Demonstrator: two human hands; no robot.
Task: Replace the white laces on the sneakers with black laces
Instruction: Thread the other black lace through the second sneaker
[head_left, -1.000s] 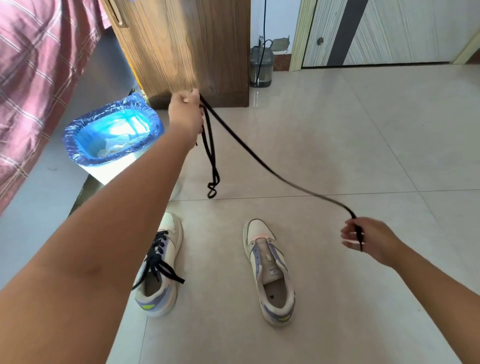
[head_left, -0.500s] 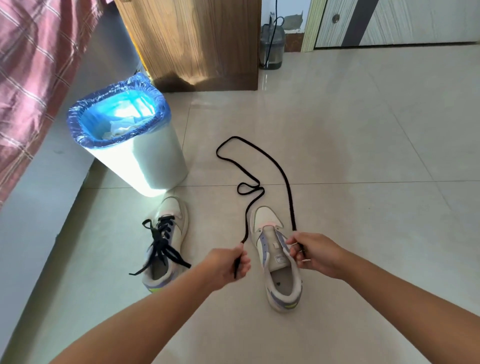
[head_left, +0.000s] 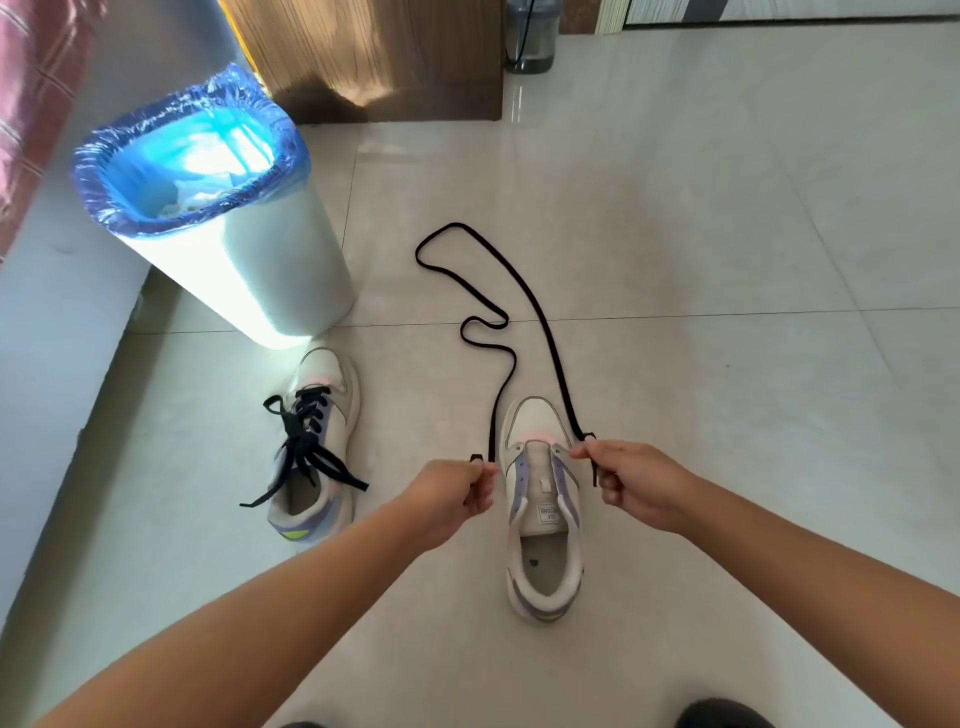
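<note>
Directly below my hands: unlaced sneaker (head_left: 543, 512), toe pointing far, long axis running near-to-far. Left hand (head_left: 457, 493) pinches one end of black lace (head_left: 540, 317) at sneaker's left edge; right hand (head_left: 636, 480) pinches other end at its right edge. Lace middle loops on floor beyond toe. Each hand equally near its eyelet row. Laced sneaker (head_left: 311, 447) lies left, apart.

Home: tiled floor (head_left: 727, 208), lined bin (head_left: 218, 208), wooden cabinet (head_left: 389, 52)

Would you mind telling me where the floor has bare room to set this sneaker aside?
Bare tile lies right of the unlaced sneaker and the black lace. It is crowded on the left: the laced sneaker sits close to the lined bin.
</note>
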